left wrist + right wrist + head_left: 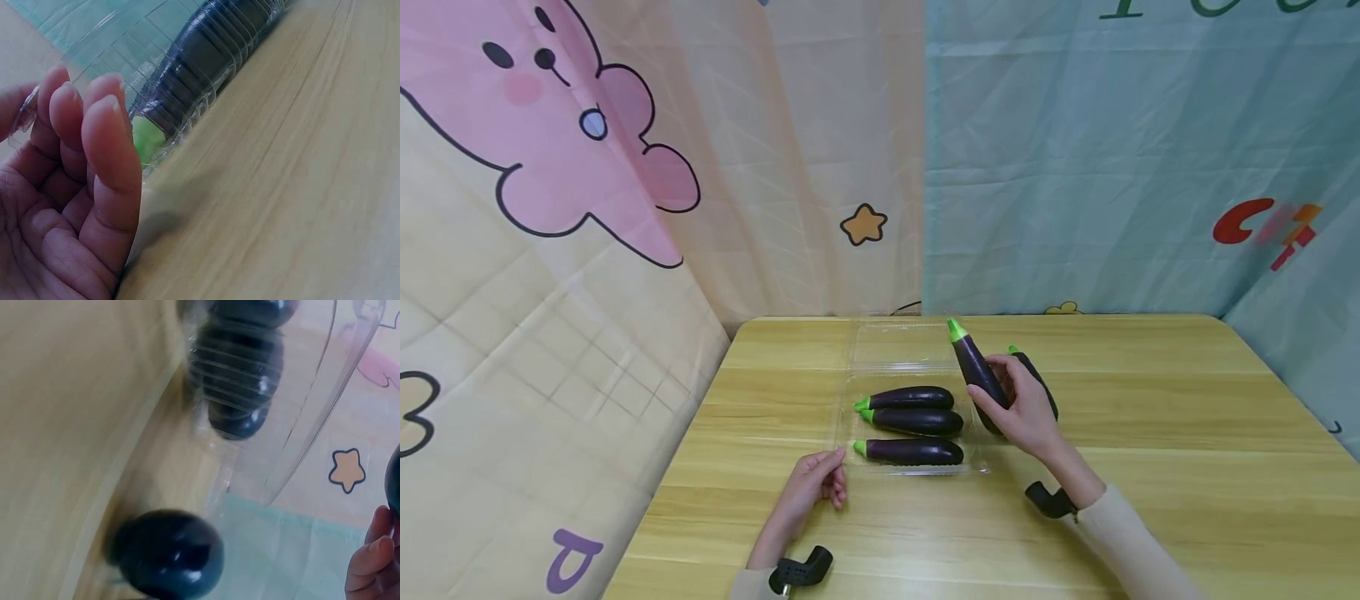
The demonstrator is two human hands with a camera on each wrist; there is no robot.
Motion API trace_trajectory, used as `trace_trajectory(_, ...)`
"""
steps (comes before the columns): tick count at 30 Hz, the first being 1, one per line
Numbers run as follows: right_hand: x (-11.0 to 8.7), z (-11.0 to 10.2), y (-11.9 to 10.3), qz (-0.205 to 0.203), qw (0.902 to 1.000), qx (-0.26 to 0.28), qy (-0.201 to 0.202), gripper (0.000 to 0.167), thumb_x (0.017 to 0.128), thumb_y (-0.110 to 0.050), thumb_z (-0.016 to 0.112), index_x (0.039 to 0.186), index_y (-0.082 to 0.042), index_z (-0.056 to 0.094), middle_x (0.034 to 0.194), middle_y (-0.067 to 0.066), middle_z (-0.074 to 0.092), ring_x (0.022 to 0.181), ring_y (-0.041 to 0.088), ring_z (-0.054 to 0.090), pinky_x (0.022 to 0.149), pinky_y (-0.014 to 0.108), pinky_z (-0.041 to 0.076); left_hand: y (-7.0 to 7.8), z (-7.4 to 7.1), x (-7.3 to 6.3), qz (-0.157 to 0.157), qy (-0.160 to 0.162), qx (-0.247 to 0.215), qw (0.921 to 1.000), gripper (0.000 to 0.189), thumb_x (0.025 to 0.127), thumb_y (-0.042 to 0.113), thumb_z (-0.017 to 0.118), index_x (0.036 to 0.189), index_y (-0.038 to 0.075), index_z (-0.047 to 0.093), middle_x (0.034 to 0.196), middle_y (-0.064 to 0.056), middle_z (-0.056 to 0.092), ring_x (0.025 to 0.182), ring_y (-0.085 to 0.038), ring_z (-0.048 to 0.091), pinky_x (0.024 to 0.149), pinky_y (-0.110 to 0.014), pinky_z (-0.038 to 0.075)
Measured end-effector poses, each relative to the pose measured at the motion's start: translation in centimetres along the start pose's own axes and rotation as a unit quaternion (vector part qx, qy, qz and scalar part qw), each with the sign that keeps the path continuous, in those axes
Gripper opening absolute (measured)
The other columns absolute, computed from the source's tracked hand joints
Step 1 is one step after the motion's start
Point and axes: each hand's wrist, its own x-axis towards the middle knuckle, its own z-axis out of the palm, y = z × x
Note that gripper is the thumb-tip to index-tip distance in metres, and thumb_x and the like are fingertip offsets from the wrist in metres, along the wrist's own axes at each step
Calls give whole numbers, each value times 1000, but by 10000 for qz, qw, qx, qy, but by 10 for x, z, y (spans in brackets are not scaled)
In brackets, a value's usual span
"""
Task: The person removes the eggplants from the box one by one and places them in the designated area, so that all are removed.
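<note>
A dark purple eggplant with a bright green stem end is in my right hand, raised and tilted beside the right side of a clear plastic container. Three more eggplants lie sideways inside that container, stems toward the left. With thumb and fingers my left hand pinches the container's near left corner; in the left wrist view the plastic edge shows between them. Partly behind my right hand, another eggplant lies on the table; it appears large in the right wrist view.
The container's clear lid is folded open toward the back of the wooden table. Printed curtains hang behind the table and along its sides. A black wrist device sits on each forearm.
</note>
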Motion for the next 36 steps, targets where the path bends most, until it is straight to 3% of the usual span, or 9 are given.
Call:
trace_trajectory(12, -5, -18, 17, 616, 9968, 151, 477, 44, 86, -14, 71, 123, -4, 50, 85, 8, 53, 62, 17, 47, 51, 22, 40, -2, 0, 2, 4, -11, -4, 10000, 39, 100, 30, 48, 68, 9, 53, 62, -2, 57, 53, -11, 56, 49, -23, 48)
trace_trajectory(19, -8, -28, 28, 792, 9936, -242, 764, 44, 86, -19, 70, 121, -3, 49, 89, 9, 54, 60, 15, 46, 50, 22, 39, -4, 0, 2, -16, 49, -7, 10000, 39, 100, 32, 48, 68, 10, 54, 61, -2, 57, 52, -12, 56, 49, -24, 49)
trace_trajectory(29, -7, -46, 43, 1308, 9839, -708, 992, 45, 89, -29, 66, 121, -1, 48, 92, 12, 56, 60, 13, 47, 51, 22, 39, -2, 0, 1, -1, 32, 21, 10000, 40, 100, 31, 47, 68, 9, 53, 61, -2, 57, 53, -11, 56, 49, -23, 48)
trace_trajectory(36, -8, -59, 56, 1833, 9741, -730, 1104, 47, 92, -34, 62, 123, -1, 49, 90, 15, 56, 60, 14, 45, 49, 23, 38, -2, 0, 1, 24, 26, 25, 10000, 40, 101, 30, 47, 68, 8, 52, 61, -2, 57, 52, -11, 56, 49, -23, 48)
